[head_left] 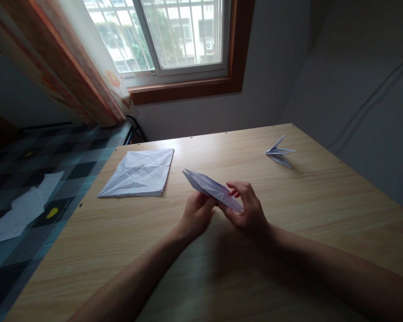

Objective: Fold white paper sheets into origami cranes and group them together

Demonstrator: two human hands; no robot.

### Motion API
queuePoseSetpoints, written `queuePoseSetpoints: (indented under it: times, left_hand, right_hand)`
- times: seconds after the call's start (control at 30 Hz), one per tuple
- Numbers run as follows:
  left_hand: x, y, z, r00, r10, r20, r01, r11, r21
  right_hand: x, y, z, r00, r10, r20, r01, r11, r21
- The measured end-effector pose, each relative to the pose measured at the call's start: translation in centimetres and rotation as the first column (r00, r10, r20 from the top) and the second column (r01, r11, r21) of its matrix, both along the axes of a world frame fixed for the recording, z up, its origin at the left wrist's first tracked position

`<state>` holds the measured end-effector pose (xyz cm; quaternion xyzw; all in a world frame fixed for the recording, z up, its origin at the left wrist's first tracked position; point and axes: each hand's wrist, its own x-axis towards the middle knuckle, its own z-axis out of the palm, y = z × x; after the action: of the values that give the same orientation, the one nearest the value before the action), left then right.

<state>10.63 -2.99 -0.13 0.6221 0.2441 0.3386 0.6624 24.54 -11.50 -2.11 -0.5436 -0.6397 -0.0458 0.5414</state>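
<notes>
Both my hands hold a long, narrow folded piece of white paper (208,187) just above the wooden table (289,210). My left hand (196,217) grips it from below near its middle, fingers curled. My right hand (247,208) pinches its near end, thumb and fingers closed on the fold. The paper's pointed far end sticks out to the upper left.
A creased, unfolded white sheet (139,173) lies flat on the table's left part. A finished folded paper figure (279,154) sits at the far right. A bed with a checked cover and loose white papers (23,208) stands to the left. A window and curtain are behind.
</notes>
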Motion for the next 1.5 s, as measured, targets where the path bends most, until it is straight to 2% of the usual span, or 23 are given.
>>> queuePoseSetpoints:
  times: [0.27,0.43,0.53,0.7,0.87,0.93,1.03,1.13,1.27,1.37,1.43,1.5]
  left_hand:
    - [0.0,0.1,-0.9,0.996,-0.007,0.084,0.016,0.995,-0.103]
    - [-0.2,0.2,-0.9,0.999,-0.011,0.05,0.016,0.995,-0.101]
    - [-0.3,0.2,-0.7,1.0,-0.001,0.003,0.001,0.996,-0.089]
    - [-0.3,0.4,-1.2,1.0,0.004,-0.003,-0.005,0.99,-0.14]
    - [-0.2,0.7,-1.5,0.999,0.028,0.018,-0.024,0.981,-0.193]
    - [-0.2,0.8,-1.5,0.999,0.052,-0.008,-0.052,0.978,-0.2]
    - [-0.2,0.8,-1.4,0.997,0.066,-0.037,-0.072,0.978,-0.196]
    - [-0.1,0.8,-1.2,0.998,0.062,-0.018,-0.065,0.979,-0.193]
    - [0.0,0.8,-1.1,0.994,0.096,0.05,-0.082,0.968,-0.236]
    - [0.0,0.8,-0.9,0.993,0.106,0.055,-0.087,0.956,-0.28]
    - [-0.1,0.9,-0.8,0.995,0.091,0.029,-0.079,0.959,-0.273]
    - [-0.2,0.8,-0.6,0.999,0.04,-0.01,-0.041,0.97,-0.238]
  right_hand:
    - [0.0,0.0,0.5,0.995,0.05,0.083,-0.053,0.998,0.025]
    - [0.1,0.0,0.6,0.995,0.076,-0.057,-0.077,0.997,-0.03]
    - [0.1,-0.1,0.8,0.976,0.059,-0.208,-0.085,0.989,-0.12]
    - [0.2,0.2,0.7,0.865,-0.067,-0.497,-0.115,0.938,-0.326]
    - [0.5,0.8,-0.1,0.746,-0.041,-0.665,-0.274,0.891,-0.362]
    - [0.6,0.9,-0.1,0.693,-0.001,-0.721,-0.389,0.841,-0.376]
    - [0.5,0.8,0.3,0.605,0.062,-0.794,-0.564,0.738,-0.372]
    - [0.4,0.7,0.6,0.554,0.083,-0.828,-0.641,0.678,-0.361]
    - [0.3,0.7,0.6,0.512,0.081,-0.855,-0.678,0.648,-0.345]
    - [0.2,0.8,0.4,0.516,0.076,-0.853,-0.682,0.64,-0.355]
    - [0.1,0.8,0.2,0.516,0.06,-0.855,-0.669,0.652,-0.358]
    - [0.1,0.9,0.2,0.505,0.043,-0.862,-0.637,0.692,-0.339]
